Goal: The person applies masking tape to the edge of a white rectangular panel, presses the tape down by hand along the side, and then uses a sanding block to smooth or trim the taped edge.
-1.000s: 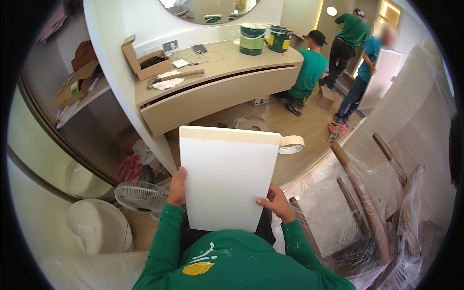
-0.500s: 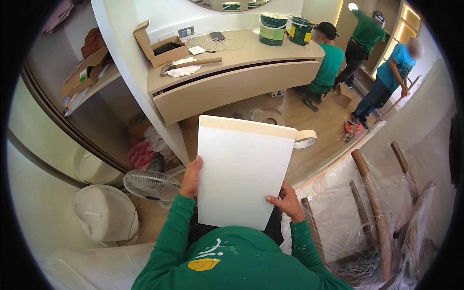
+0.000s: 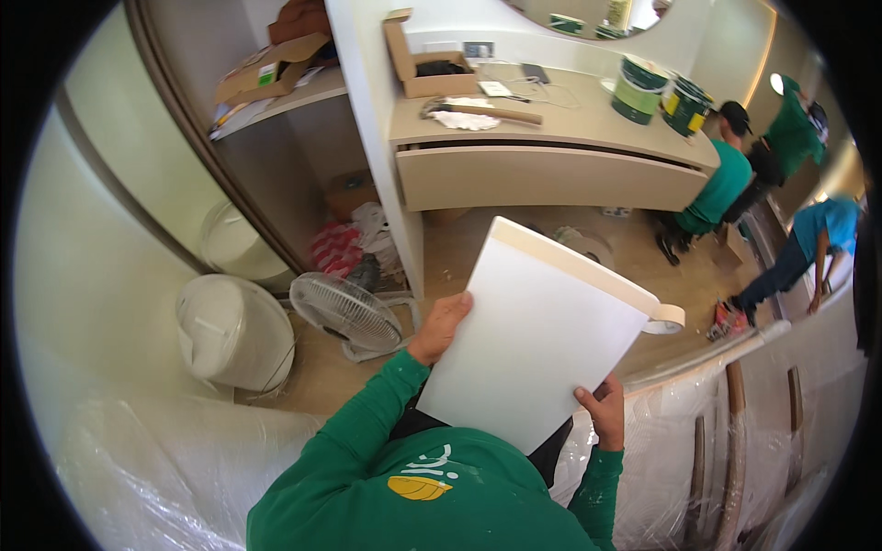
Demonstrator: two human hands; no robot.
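Observation:
A white rectangular board (image 3: 533, 340) is held in front of my body, tilted so its far edge slopes down to the right. Cream masking tape (image 3: 574, 266) runs along that far edge, and its roll (image 3: 667, 320) hangs off the right corner. My left hand (image 3: 443, 326) grips the board's left edge, the thumb near the face and the other fingers hidden behind. My right hand (image 3: 604, 409) holds the lower right edge, its thumb on the face and fingers around the side.
Ahead stands a curved counter (image 3: 560, 174) with a hammer (image 3: 482, 111), a cardboard box (image 3: 432, 73) and paint buckets (image 3: 638, 89). A fan (image 3: 347, 312) and a wrapped stool (image 3: 234, 331) are at left. Plastic-wrapped furniture (image 3: 726, 441) lies at right. Several people work at the far right.
My view has swung left, so the room shifts rightward in the picture. The board has turned clockwise and moved right in view. Both hands keep their hold; the person in blue now bends lower.

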